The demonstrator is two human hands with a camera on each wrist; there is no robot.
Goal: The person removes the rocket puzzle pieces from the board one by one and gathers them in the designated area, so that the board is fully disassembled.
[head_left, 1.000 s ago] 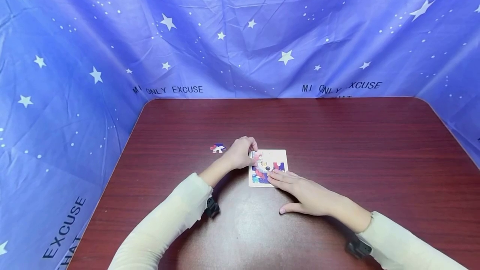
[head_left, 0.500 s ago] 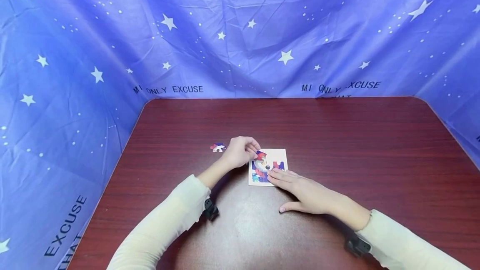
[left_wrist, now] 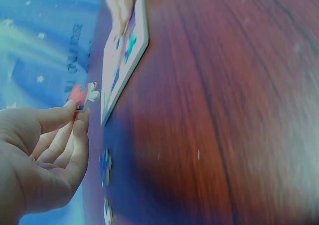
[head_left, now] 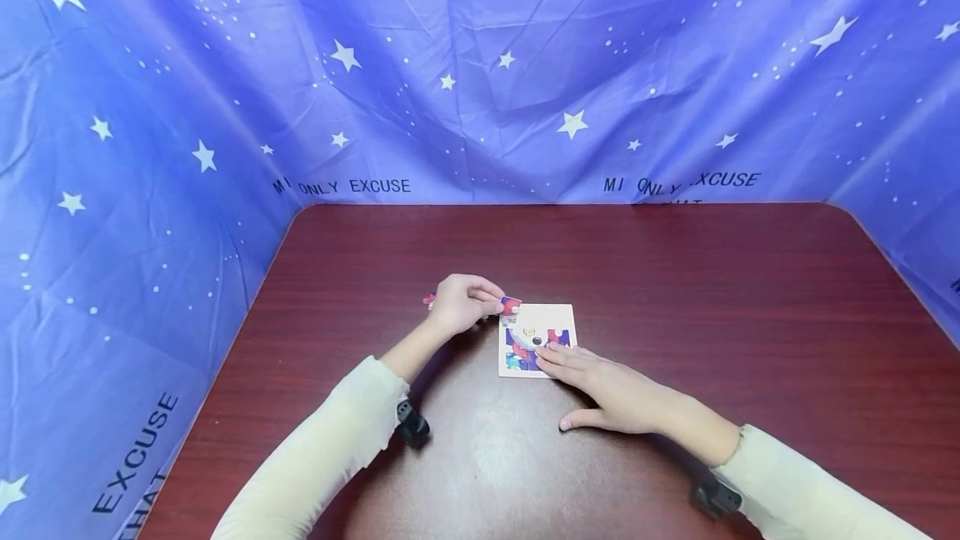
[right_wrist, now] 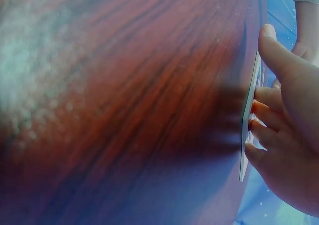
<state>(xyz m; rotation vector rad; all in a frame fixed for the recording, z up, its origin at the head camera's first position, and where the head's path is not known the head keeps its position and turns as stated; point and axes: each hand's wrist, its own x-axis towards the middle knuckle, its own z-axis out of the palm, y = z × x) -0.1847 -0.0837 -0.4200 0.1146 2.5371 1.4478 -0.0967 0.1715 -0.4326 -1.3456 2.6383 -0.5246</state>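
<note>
My left hand pinches a jigsaw piece between thumb and fingertips. The piece is red and purple with a whitish knob, and in the head view it overlaps the upper left corner of a square puzzle board. In the left wrist view it is held up off the table. The board has a pale frame and a bare upper part; colourful pieces fill its lower part. My right hand rests on the board's lower right with straight fingers, the thumb spread toward the table.
Two loose jigsaw pieces, a blue one and a whitish one, lie left of the board; my left hand mostly hides them in the head view. The dark red table ends at a blue star-printed curtain.
My left hand has drawn back left from the board with the pinched piece, which moved from over the picture to the board's upper left corner. The right hand has stayed put.
</note>
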